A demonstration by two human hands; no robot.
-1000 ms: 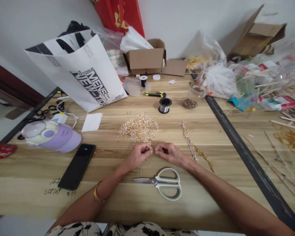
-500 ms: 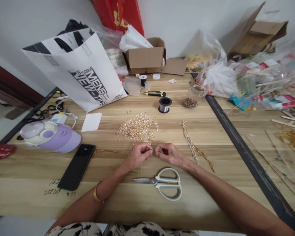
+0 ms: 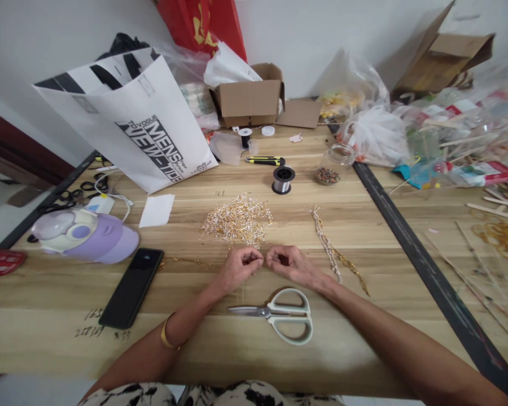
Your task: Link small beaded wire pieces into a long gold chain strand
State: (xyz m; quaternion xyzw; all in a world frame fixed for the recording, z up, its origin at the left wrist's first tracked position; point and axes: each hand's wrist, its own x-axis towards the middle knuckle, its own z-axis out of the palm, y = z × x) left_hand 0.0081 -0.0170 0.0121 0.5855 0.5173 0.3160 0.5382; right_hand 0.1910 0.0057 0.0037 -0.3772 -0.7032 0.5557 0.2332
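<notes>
Noted little change from one second earlier: slight drift of view only. Found left hand (image 3: 240, 269) and right hand (image 3: 297, 267) in unchanged poses, nearly meeting, each with thumb and fingertips pinched together; could not identify anything in either grip. Recorded heap of small shiny gold and pale pieces (image 3: 237, 220) just beyond, on wood-grain table (image 3: 220, 352); pale-handled steel scissors (image 3: 264, 312) nearer, untouched.

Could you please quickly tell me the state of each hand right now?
Left hand: closed in a pinch; anything held is too small to tell.
Right hand: closed in a pinch; anything held cannot be made out.
</notes>
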